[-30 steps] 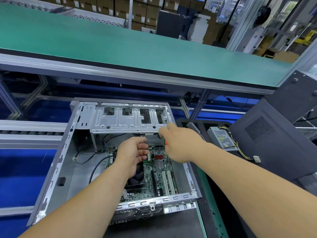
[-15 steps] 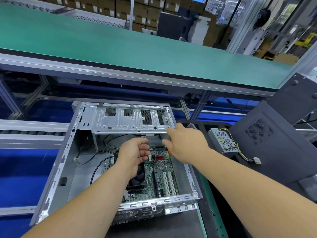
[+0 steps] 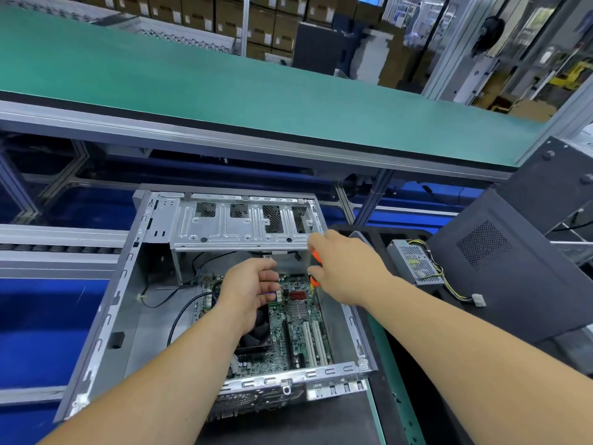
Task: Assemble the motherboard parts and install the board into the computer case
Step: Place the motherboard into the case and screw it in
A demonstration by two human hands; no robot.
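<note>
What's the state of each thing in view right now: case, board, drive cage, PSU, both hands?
computer case: lying on its side, open, side panel off.
motherboard: lying inside the case.
drive cage: empty, at the case's far end.
power supply: outside the case, cables loose.
left hand: fingers curled over the board; what it holds is unclear.
right hand: grips an orange tool.

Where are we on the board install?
Done: the board lies flat in the case, cooler fitted. In hand: the right hand holds an orange-handled tool at the board's far corner; the left hand, fingers curled, rests over the board. Left: the power supply sits outside, cables loose. Screws can't be seen.
</note>
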